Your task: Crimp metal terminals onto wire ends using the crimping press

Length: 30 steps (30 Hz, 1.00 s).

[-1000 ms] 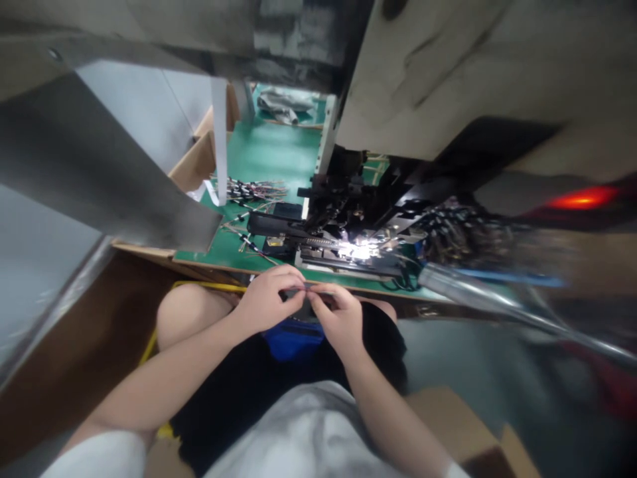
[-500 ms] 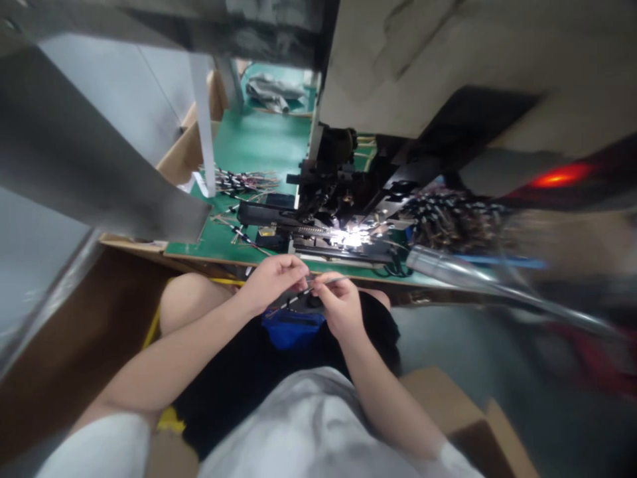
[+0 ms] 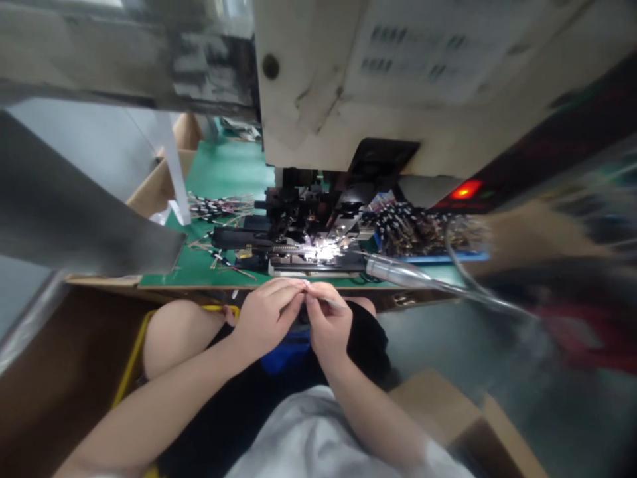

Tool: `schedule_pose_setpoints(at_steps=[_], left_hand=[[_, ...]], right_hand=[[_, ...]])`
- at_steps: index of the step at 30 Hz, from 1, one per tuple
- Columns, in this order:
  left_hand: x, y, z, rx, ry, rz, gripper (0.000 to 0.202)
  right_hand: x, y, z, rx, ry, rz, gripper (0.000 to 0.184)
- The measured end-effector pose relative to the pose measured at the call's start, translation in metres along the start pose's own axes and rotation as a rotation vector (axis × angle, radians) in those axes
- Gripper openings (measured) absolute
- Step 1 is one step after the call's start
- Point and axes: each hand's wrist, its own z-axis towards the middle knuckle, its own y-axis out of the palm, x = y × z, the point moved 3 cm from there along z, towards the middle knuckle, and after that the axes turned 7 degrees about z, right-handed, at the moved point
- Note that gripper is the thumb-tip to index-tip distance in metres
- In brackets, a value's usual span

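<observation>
Just in front of the table's edge, my left hand [image 3: 269, 313] and my right hand [image 3: 329, 320] meet fingertip to fingertip. A thin wire [image 3: 333, 303] is pinched in my right hand, and one length of it shows across those fingers. My left fingers are closed at the same spot, hiding most of the wire. Beyond the hands, the brightly lit working part of a machine [image 3: 323, 251] stands on the green table [image 3: 231, 159].
Bundled wires [image 3: 213, 207] and a few loose wires [image 3: 226, 262] lie on the left. More fill a blue tray [image 3: 448, 257] at right. A clear tube [image 3: 403, 273] juts out beside the machine. Cardboard boxes [image 3: 438, 398] stand low right, and a grey metal panel [image 3: 84, 206] rises left.
My hands have come together, and the black-and-white stretch of wire seen hanging between them is now covered. The head view has shifted, so the machine sits lower and further left.
</observation>
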Motion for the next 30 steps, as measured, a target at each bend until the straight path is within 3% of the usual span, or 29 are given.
schedule_pose_setpoints(at_steps=[5,9,12,15,19,26,30], left_hand=[[0.001,0.004,0.012,0.064,-0.197,-0.185,0.021],[0.005,0.000,0.018,0.096,-0.252,-0.223,0.019],[0.006,0.001,0.020,0.068,-0.295,-0.264,0.019],[0.010,0.002,0.022,0.043,-0.268,-0.257,0.014],[0.010,0.006,0.030,-0.114,-0.226,-0.132,0.014],[0.015,0.010,0.060,-0.241,-0.175,-0.091,0.020],[0.017,0.016,0.067,-0.212,-0.169,-0.216,0.022]], right_hand=[[-0.005,0.001,0.007,0.005,-0.038,-0.114,0.022],[-0.003,-0.006,0.011,-0.014,-0.028,-0.271,0.023],[-0.002,-0.012,0.017,-0.060,-0.009,-0.239,0.026],[-0.006,-0.013,0.026,-0.099,0.012,-0.230,0.034],[-0.012,-0.013,0.038,-0.121,0.055,-0.214,0.017],[-0.015,-0.026,0.050,0.063,0.040,-0.163,0.010],[-0.011,-0.036,0.054,0.141,0.073,-0.114,0.012]])
